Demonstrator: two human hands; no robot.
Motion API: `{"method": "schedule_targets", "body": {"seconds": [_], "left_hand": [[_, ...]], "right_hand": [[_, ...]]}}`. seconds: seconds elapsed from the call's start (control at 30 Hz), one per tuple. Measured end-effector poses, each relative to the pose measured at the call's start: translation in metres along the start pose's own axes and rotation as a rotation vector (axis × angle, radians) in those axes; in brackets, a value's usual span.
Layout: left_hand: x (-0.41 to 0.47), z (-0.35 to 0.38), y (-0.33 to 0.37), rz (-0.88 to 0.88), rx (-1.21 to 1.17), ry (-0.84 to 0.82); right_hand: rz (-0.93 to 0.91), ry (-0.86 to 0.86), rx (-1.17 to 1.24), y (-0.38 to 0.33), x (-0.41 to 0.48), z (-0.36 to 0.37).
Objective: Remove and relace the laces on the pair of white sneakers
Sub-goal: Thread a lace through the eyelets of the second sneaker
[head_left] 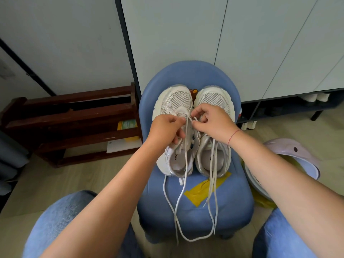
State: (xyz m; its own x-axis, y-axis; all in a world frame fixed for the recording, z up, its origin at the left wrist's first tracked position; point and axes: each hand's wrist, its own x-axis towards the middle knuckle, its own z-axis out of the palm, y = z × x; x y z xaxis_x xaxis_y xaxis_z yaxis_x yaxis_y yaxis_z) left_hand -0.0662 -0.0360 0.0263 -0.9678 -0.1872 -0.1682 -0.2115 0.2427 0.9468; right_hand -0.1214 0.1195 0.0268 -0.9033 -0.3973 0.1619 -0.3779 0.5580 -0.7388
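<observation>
blue chair [195, 203], its seat patched with yellow tape [202, 191], is seen from above on a pale wood-look floor [93, 175], backed against white cabinet doors [186, 34]. a dark wooden rack [74, 116] is stood to the left of it, and a lavender tub [290, 153] is tipped on the floor to the right. denim knees [61, 220] are framed at both lower corners.

the pair of white sneakers is set side by side on the seat, touching, toes pointed at the chair back: the left sneaker [174, 101] and the right sneaker [214, 98]. both hands are held over the left sneaker's tongue, toward its toe end. the left hand [165, 129] is curled, and a white lace [186, 161] is pinched between its thumb and forefinger. the right hand [212, 121], a red thread [233, 135] tied at its wrist, is likewise curled, with a stretch of lace nipped between thumb and fingertip just beside the left hand; whether it is the same lace cannot be told. from the hands the lace is trailed down across the shoe's opening and looped off the seat's front edge. a second lace [212, 175] is draped loose from the right sneaker onto the tape.
</observation>
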Motion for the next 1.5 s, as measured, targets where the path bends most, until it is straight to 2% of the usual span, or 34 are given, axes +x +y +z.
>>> {"method": "schedule_targets", "body": {"seconds": [0.3,0.5,0.87,1.13,1.2,1.33,1.43,1.5], "left_hand": [[0.003,0.002,0.000,-0.122,0.020,-0.120],[0.002,-0.003,-0.001,-0.128,0.045,-0.181],[-0.038,-0.021,-0.002,-0.154,0.351,-0.671],[-0.049,-0.013,-0.007,-0.185,0.572,-0.875],[-0.048,-0.010,-0.010,-0.178,0.548,-0.812],[-0.042,-0.010,-0.014,-0.129,0.385,-0.533],[-0.040,-0.013,-0.010,-0.108,0.301,-0.431],[-0.037,-0.013,-0.009,-0.049,0.240,-0.274]], "right_hand": [[-0.006,-0.007,0.003,0.002,0.001,0.001],[-0.013,-0.013,0.013,0.002,0.001,0.000],[-0.017,-0.009,0.011,0.004,0.005,0.001],[-0.020,-0.007,0.017,0.003,0.002,0.001],[-0.024,-0.002,0.018,0.003,0.001,0.001],[-0.024,-0.004,0.034,0.002,0.001,0.001],[-0.013,0.002,0.055,0.003,0.003,0.001],[-0.004,0.025,0.088,0.005,0.005,0.002]]}}
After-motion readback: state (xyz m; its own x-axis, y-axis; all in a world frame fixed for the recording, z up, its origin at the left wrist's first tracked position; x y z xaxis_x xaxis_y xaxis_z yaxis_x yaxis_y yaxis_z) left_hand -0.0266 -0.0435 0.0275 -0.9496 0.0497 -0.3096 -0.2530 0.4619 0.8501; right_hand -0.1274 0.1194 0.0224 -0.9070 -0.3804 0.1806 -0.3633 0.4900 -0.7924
